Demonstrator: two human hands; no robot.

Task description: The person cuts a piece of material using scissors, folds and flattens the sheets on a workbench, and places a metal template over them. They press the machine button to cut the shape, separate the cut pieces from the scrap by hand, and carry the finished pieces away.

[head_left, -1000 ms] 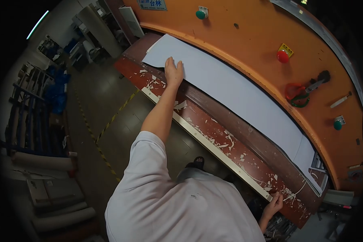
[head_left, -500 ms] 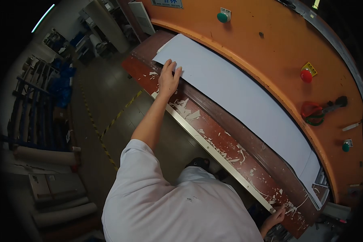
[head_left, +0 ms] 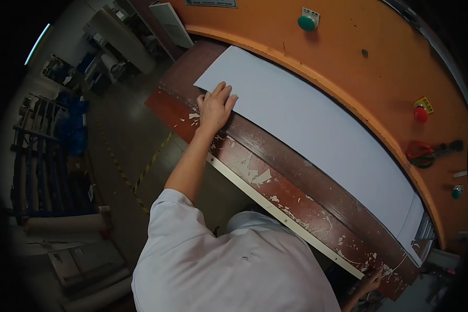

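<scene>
A long white sheet (head_left: 301,122), perhaps paper, lies along the brown worktop against the orange machine front. My left hand (head_left: 215,109) rests at its near left corner, fingers spread and fingertips on the sheet's edge. My right hand (head_left: 370,282) is at the far right of the worktop's front edge, beside thin white offcut strips (head_left: 395,265). Its fingers look curled together; whether a scrap is between them is hidden. Torn white scraps (head_left: 262,177) litter the red-brown front ledge (head_left: 291,195) between the hands.
On the orange panel are a green button (head_left: 307,22), a red button (head_left: 420,114) and another green button (head_left: 457,192). Red-handled scissors (head_left: 421,154) hang there. A pale metal strip (head_left: 286,221) edges the ledge. Racks (head_left: 36,166) and rolls (head_left: 67,223) stand left.
The view has shifted slightly. My left hand sits a little farther onto the sheet, whose left end now looks more even. My right hand stays by the scraps at the ledge's right end.
</scene>
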